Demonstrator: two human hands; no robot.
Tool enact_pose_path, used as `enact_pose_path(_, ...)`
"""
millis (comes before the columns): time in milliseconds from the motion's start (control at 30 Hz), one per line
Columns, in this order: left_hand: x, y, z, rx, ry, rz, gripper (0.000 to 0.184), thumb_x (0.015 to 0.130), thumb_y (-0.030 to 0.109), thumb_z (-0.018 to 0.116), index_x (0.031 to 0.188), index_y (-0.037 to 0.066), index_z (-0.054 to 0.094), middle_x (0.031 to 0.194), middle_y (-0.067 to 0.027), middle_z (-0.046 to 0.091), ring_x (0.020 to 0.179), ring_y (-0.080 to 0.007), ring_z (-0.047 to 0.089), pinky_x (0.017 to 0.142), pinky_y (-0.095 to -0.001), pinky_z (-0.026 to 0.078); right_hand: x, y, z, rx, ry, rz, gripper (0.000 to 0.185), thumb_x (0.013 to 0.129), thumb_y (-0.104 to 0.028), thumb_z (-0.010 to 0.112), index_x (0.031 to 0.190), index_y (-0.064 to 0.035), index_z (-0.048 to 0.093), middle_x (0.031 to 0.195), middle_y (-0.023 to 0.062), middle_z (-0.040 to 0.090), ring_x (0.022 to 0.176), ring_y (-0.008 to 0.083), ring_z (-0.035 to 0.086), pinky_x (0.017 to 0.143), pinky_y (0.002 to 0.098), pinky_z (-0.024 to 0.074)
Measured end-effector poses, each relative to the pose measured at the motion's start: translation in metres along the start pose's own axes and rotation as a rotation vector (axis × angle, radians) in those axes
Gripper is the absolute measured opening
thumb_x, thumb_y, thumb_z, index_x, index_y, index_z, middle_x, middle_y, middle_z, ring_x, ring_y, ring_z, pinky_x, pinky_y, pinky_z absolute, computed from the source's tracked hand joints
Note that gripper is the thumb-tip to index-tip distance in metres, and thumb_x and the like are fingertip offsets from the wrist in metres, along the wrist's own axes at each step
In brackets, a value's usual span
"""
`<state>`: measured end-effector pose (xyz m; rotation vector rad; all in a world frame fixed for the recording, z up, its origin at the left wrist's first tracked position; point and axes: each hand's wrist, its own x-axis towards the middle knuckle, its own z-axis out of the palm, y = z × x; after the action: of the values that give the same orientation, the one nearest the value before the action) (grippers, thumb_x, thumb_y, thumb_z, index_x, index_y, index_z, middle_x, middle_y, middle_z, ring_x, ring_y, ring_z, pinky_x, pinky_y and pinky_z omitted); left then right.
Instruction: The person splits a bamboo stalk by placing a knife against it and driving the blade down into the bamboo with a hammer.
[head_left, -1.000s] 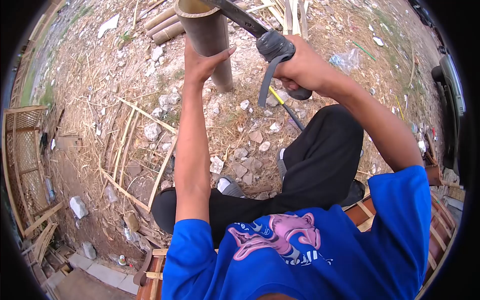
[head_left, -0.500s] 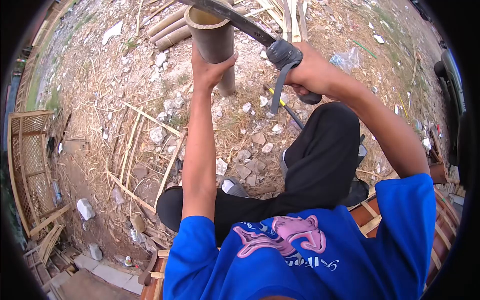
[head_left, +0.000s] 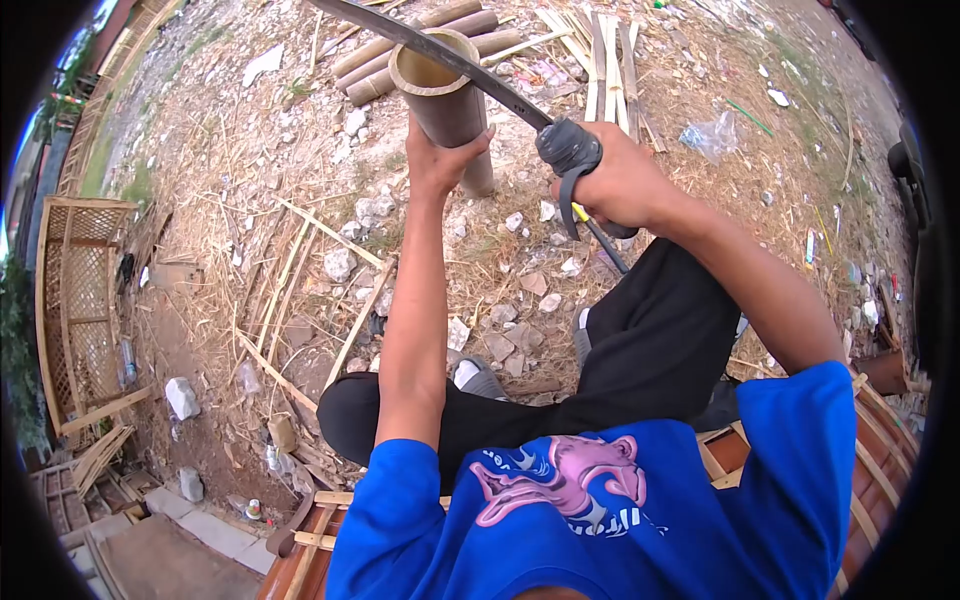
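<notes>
Upright on the ground, with its open hollow end toward me, stands a thick bamboo tube (head_left: 450,110). My left hand (head_left: 440,160) is wrapped round its side below the rim, thumb on the right. My right hand (head_left: 620,180) grips the dark taped handle of a long machete (head_left: 500,92), a loose strap hanging from it. The blade runs up and left across the tube's top opening; whether it touches the rim I cannot tell.
Bamboo logs (head_left: 375,80) lie behind the tube, with split strips (head_left: 612,75) to their right. A yellow-and-black tool (head_left: 603,240) lies near my knee. Stones, straw and a plastic bag (head_left: 712,135) are scattered about. A lattice panel (head_left: 85,310) stands at the left.
The view has shifted, so the tube, hands and machete appear lower and more of the blade and of the logs behind shows. Both hands keep their holds.
</notes>
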<state>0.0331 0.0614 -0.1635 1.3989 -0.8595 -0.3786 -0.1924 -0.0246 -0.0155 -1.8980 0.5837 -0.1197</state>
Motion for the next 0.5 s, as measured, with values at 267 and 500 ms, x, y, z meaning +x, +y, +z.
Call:
enact_pose_path(267,0.003,-0.005,0.003,-0.001,0.119,0.153,0.064,0.065,0.008,0.089,0.119,-0.001,0.056,0.108,-0.0127,0.068,0.097,-0.0226,0.069,0.085,-0.0367,0.056,-0.006,-0.004,0.029,0.107,0.042,-0.012,0.045,0.075,-0.013,0.073,0.114,0.0007,0.056,0.094,0.0108,0.065,0.085,0.0190,0.062,0.076,0.0353,0.0493)
enact_pose_path(500,-0.002,0.010,-0.012,-0.121,0.023,0.013,0.062,0.065,0.005,0.088,0.118,-0.001,0.057,0.101,-0.0090,0.069,0.088,-0.0198,0.069,0.078,-0.0329,0.057,-0.003,-0.007,0.058,0.425,-0.050,-0.167,0.055,0.090,-0.038,0.074,0.120,-0.0015,0.046,0.079,0.0024,0.055,0.057,0.0080,0.054,0.051,0.0254,0.0463)
